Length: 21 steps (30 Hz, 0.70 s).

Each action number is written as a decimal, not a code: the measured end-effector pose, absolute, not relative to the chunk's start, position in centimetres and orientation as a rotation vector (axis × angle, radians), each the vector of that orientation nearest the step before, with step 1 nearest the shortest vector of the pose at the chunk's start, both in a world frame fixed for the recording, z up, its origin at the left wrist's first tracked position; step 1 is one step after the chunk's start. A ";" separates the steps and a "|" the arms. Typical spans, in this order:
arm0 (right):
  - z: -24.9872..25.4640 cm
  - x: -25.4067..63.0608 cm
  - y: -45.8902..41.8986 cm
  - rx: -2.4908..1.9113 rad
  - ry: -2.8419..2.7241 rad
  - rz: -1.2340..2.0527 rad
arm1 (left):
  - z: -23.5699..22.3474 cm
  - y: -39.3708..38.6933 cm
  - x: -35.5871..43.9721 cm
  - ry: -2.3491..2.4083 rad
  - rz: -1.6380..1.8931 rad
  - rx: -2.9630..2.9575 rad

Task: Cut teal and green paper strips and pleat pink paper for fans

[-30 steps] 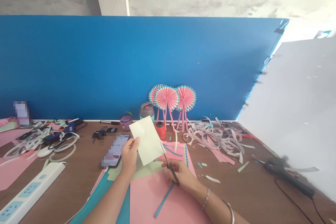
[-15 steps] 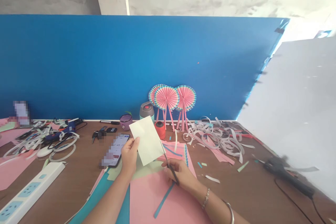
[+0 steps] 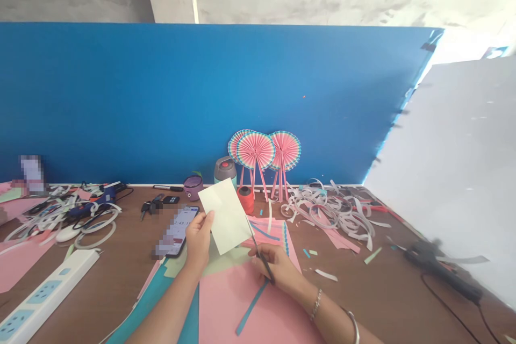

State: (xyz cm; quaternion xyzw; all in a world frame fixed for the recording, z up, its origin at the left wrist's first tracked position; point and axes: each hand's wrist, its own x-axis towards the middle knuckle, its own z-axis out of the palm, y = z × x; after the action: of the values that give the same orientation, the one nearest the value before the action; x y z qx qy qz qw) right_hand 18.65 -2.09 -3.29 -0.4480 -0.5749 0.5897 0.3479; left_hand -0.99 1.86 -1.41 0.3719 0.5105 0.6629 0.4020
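Note:
My left hand point(image 3: 199, 239) pinches the left edge of a pale yellow-green sheet of paper point(image 3: 226, 216), held tilted above the table. Dark-handled scissors point(image 3: 265, 267) are in my right hand point(image 3: 278, 269), their blades pointing up along the paper's right edge; whether they touch it I cannot tell. Beneath the hands lie a large pink sheet point(image 3: 229, 306), a teal sheet point(image 3: 189, 317) and more pale green paper point(image 3: 177, 263). A narrow blue paper strip point(image 3: 252, 307) rests on the pink sheet. Behind the scissors sits a pleated pink paper with blue trim point(image 3: 286, 239).
Round pink paper fans point(image 3: 256, 150) stand at the blue partition point(image 3: 161, 102), near a red container point(image 3: 245, 200) and a grey-lidded bottle point(image 3: 224, 169). A phone point(image 3: 179, 234) and power strip point(image 3: 48, 295) are leftward. Curled white strips point(image 3: 334, 209) and a glue gun point(image 3: 441, 269) lie rightward.

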 end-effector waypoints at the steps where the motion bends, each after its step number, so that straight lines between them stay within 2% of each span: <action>1: -3.2 18.6 -2.1 -1.164 -1.491 1.526 | -1.4 1.9 -1.0 1.296 1.676 0.940; 21: -3.0 18.6 -2.0 -1.163 -1.496 1.540 | -1.7 2.0 -1.0 1.285 1.694 0.925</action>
State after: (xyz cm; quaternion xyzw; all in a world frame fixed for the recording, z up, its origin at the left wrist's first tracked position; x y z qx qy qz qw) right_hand 18.60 -1.99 -3.04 -0.4474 -0.5755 0.5924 0.3430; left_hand -1.00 2.02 -1.65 0.3658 0.5079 0.6696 0.3998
